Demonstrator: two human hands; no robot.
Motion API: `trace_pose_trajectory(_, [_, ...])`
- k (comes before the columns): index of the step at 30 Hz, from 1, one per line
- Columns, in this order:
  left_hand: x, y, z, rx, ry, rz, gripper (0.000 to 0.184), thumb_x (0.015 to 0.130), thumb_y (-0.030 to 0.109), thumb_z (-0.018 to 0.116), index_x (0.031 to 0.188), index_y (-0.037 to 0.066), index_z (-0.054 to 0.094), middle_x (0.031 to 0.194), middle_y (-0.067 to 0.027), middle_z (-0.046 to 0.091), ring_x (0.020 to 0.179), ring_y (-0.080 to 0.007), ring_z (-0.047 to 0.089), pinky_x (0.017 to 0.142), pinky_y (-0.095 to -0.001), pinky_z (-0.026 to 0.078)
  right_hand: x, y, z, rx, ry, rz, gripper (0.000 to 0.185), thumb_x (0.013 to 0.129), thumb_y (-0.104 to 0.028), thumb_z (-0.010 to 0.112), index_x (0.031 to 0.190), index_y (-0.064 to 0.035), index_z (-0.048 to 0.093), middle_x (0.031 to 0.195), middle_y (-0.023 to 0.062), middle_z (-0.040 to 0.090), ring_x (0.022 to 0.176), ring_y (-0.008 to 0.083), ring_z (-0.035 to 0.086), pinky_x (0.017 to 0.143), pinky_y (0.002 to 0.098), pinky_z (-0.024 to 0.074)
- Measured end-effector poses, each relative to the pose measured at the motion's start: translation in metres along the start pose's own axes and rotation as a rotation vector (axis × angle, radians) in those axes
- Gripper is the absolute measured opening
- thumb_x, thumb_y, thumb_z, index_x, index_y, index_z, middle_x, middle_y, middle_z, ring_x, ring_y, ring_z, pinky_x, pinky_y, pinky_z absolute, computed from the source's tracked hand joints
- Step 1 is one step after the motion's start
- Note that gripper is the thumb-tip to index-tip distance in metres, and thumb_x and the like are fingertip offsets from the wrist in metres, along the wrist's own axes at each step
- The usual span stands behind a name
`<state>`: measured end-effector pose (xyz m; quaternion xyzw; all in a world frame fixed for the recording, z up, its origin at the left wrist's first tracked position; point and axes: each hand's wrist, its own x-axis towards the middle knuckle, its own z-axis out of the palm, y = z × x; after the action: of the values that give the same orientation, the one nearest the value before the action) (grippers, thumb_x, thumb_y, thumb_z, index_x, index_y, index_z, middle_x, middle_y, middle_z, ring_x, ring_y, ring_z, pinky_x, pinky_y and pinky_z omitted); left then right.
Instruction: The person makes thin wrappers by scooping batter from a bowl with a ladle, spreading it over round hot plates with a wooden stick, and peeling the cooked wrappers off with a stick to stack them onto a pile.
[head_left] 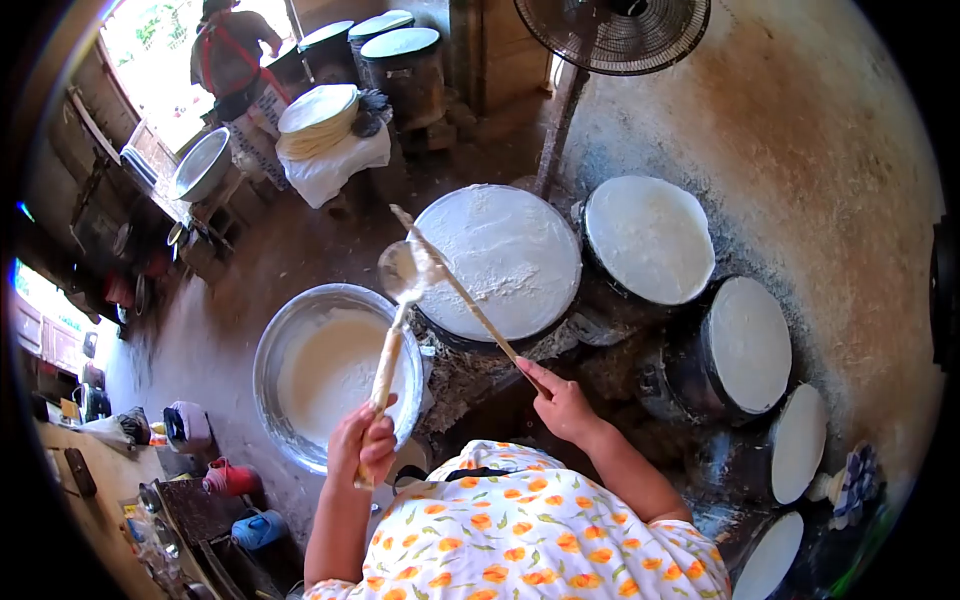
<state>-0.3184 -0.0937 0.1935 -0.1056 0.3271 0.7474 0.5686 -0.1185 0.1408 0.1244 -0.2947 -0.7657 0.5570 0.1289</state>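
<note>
My left hand (362, 442) is wrapped round the handle of a ladle (388, 358), whose batter-coated bowl is raised above the gap between the basin and the round white surface. In my right hand (562, 405) is a long thin wooden stick (478, 312); its far part crosses close to the ladle's bowl. Whether stick and ladle touch, I cannot tell. A large metal basin (268, 400) holding pale liquid batter sits at the left. Ahead of me a wide round surface (500, 255) is covered in white, with rough lumps along its lower part.
Several white-topped round drums, among them one (650, 240) beside the main surface, curve down the right side. A fan (620, 30) hangs above. At the back left a person (235, 70) stands near a stack of round sheets (318, 120). A red container (230, 478) is at lower left.
</note>
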Motion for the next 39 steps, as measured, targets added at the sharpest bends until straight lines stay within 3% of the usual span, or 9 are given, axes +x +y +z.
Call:
trace_pose_trajectory(3, [-0.018, -0.005, 0.001, -0.024, 0.017, 0.077, 0.035, 0.093, 0.015, 0.044, 0.122, -0.005, 0.042, 0.064, -0.0005, 0.038, 0.039, -0.0049, 0.035, 0.031, -0.0202, 0.032, 0.002, -0.024, -0.009, -0.398, 0.146, -0.274, 0.053, 0.080, 0.005, 0.048, 0.127, -0.0180, 0.054, 0.107, 0.0185, 0.063, 0.094, 0.0347, 0.062, 0.074, 0.0341, 0.0514])
trace_pose_trajectory(12, [-0.047, -0.004, -0.055, -0.573, -0.505, 0.180, 0.053, 0.096, 0.015, 0.037, 0.138, -0.009, 0.016, 0.076, -0.0075, 0.046, 0.048, -0.0123, 0.051, 0.037, -0.0263, 0.043, -0.001, 0.053, 0.037, -0.225, 0.100, 0.227, 0.062, 0.077, 0.008, 0.042, 0.136, -0.0098, 0.043, 0.133, 0.0162, 0.050, 0.126, 0.0241, 0.045, 0.101, 0.0310, 0.0378])
trace_pose_trajectory(14, [-0.063, 0.008, -0.069, -0.565, -0.462, 0.309, 0.053, 0.097, 0.016, 0.036, 0.139, -0.007, 0.016, 0.076, -0.0080, 0.047, 0.047, -0.0129, 0.051, 0.036, -0.0259, 0.043, -0.005, 0.033, 0.040, -0.256, -0.148, 0.208, 0.061, 0.077, 0.008, 0.042, 0.135, -0.0103, 0.044, 0.131, 0.0154, 0.052, 0.126, 0.0229, 0.045, 0.101, 0.0310, 0.0374])
trace_pose_trajectory(18, [-0.074, 0.026, -0.103, -0.456, -0.307, 0.460, 0.046, 0.096, 0.015, 0.036, 0.134, -0.009, 0.025, 0.072, -0.0059, 0.046, 0.046, -0.0109, 0.049, 0.034, -0.0247, 0.042, 0.064, 0.066, 0.011, -0.198, 0.287, -0.108, 0.057, 0.080, 0.005, 0.042, 0.134, -0.0122, 0.045, 0.122, 0.0219, 0.056, 0.115, 0.0281, 0.054, 0.095, 0.0340, 0.0432])
trace_pose_trajectory(22, [-0.065, 0.025, -0.157, -0.511, -0.182, 0.468, 0.042, 0.097, 0.017, 0.032, 0.130, -0.009, 0.031, 0.072, -0.0058, 0.045, 0.046, -0.0110, 0.045, 0.034, -0.0257, 0.042, 0.072, 0.027, 0.016, -0.514, 0.073, 0.226, 0.059, 0.077, 0.007, 0.041, 0.134, -0.0102, 0.046, 0.121, 0.0206, 0.058, 0.111, 0.0285, 0.057, 0.090, 0.0318, 0.0446])
trace_pose_trajectory(24, [-0.056, 0.021, -0.182, -0.530, -0.181, 0.444, 0.041, 0.097, 0.017, 0.032, 0.127, -0.010, 0.034, 0.071, -0.0051, 0.045, 0.046, -0.0108, 0.044, 0.034, -0.0258, 0.041, 0.064, 0.048, 0.025, -0.335, -0.047, -0.205, 0.060, 0.077, 0.007, 0.043, 0.133, -0.0118, 0.048, 0.121, 0.0181, 0.058, 0.114, 0.0279, 0.056, 0.094, 0.0307, 0.0426])
trace_pose_trajectory(30, [-0.033, 0.008, -0.236, -0.619, -0.082, 0.338, 0.040, 0.097, 0.016, 0.034, 0.122, -0.014, 0.035, 0.072, -0.0049, 0.046, 0.048, -0.0107, 0.045, 0.037, -0.0260, 0.040, 0.052, 0.044, 0.017, -0.117, 0.388, 0.174, 0.060, 0.077, 0.007, 0.042, 0.134, -0.0111, 0.046, 0.125, 0.0177, 0.055, 0.115, 0.0250, 0.056, 0.094, 0.0329, 0.0437])
trace_pose_trajectory(36, [0.001, -0.001, -0.277, -0.651, -0.008, 0.214, 0.033, 0.093, 0.015, 0.038, 0.110, -0.013, 0.041, 0.068, -0.0022, 0.046, 0.048, -0.0097, 0.044, 0.036, -0.0243, 0.037, -0.023, 0.022, 0.092, -0.465, -0.252, 0.316, 0.063, 0.081, 0.000, 0.043, 0.134, -0.0337, 0.045, 0.122, 0.0183, 0.055, 0.114, 0.0291, 0.055, 0.093, 0.0351, 0.0453])
trace_pose_trajectory(39, [0.018, -0.004, -0.288, -0.642, 0.158, 0.130, 0.023, 0.091, 0.012, 0.040, 0.098, -0.009, 0.043, 0.063, 0.0003, 0.044, 0.044, -0.0073, 0.042, 0.034, -0.0215, 0.035, -0.010, 0.041, 0.078, -0.208, 0.176, -0.040, 0.059, 0.081, 0.003, 0.044, 0.134, -0.0210, 0.046, 0.125, 0.0174, 0.054, 0.115, 0.0296, 0.052, 0.092, 0.0339, 0.0453])
